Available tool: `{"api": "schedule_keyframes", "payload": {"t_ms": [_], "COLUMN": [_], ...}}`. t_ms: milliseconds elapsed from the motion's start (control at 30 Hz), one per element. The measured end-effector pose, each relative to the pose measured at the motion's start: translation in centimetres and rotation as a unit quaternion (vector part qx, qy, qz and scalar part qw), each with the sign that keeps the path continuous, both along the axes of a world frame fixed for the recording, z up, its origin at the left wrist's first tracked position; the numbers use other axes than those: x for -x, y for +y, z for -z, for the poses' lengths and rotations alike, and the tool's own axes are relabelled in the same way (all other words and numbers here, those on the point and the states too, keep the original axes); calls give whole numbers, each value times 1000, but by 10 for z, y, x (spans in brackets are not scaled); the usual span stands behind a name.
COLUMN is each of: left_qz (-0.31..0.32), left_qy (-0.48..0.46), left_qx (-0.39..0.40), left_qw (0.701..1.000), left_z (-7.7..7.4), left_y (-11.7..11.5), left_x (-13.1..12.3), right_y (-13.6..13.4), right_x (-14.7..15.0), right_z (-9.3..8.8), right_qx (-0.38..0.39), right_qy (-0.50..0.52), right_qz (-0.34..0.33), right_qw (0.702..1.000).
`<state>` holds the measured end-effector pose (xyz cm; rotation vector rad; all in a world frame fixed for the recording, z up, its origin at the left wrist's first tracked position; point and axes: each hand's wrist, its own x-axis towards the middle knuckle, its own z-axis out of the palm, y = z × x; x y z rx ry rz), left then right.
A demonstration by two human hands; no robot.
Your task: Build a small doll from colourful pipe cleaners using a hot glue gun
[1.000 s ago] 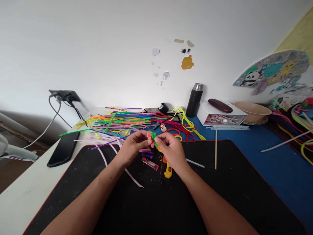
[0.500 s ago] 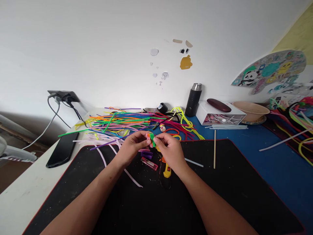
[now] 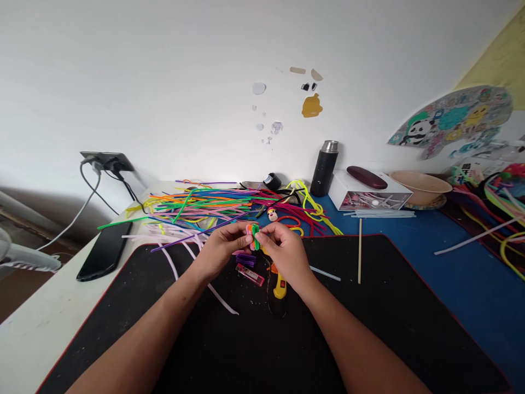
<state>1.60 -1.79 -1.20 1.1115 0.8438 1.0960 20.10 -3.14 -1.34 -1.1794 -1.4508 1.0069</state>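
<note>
Between my hands, above the black mat, is a small bundle of folded pipe cleaners (image 3: 255,236) in pink, orange and green. My left hand (image 3: 223,246) pinches its pink and orange side between thumb and fingers. On the green side, my right hand (image 3: 283,249) grips it the same way. Just below lie folded purple pipe cleaners (image 3: 245,260) and a small red case (image 3: 250,274) with a label. A yellow glue gun (image 3: 280,285) with a dark cord rests under my right hand, partly hidden by it.
Behind my hands spreads a pile of many-coloured pipe cleaners (image 3: 205,205). A black thermos (image 3: 324,168), a white box (image 3: 371,191) and a beige bowl (image 3: 420,186) stand at the back right. A wooden stick (image 3: 360,251) lies on the mat; a phone (image 3: 103,251) is at the left.
The bundle has turned slightly between my fingers, and its green side now stands more upright. Both hands have barely moved; everything else lies as before.
</note>
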Motion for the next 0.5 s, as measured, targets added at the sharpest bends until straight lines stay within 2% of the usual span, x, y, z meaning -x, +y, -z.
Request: {"api": "schedule_keyframes", "payload": {"t_ms": [500], "left_qz": [17], "left_qy": [26], "left_qx": [8], "left_qw": [999], "left_z": [2], "left_y": [-1], "left_x": [0], "right_y": [2], "right_x": [0], "right_z": [4], "right_qx": [31], "right_qy": [12], "right_qz": [-16], "right_qw": [999]}}
